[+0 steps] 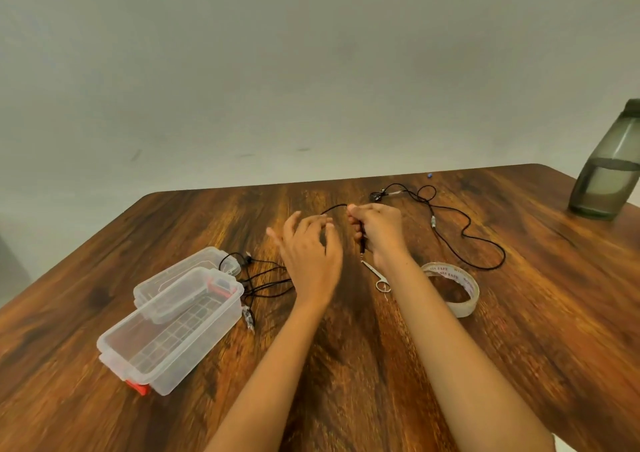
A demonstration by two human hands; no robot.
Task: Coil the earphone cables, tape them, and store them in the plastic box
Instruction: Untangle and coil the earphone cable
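A black earphone cable (464, 233) snakes over the wooden table at the right, its earbuds near the far edge. My right hand (379, 230) grips the plug end of this cable, with the jack hanging below the fist. A short arc of cable runs from that fist to my left hand (308, 244), whose fingers are spread and lightly curved at the cable; whether they pinch it is unclear. A second tangled black earphone (263, 282) lies beside the clear plastic box (166, 334), which stands open with red latches. A roll of clear tape (457, 289) lies right of my right forearm.
The box's clear lid (180, 271) lies behind the box. Small metal scissors (377, 277) lie between my forearms. A dark translucent bottle (609, 167) stands at the table's far right corner. A wall rises behind the table's far edge.
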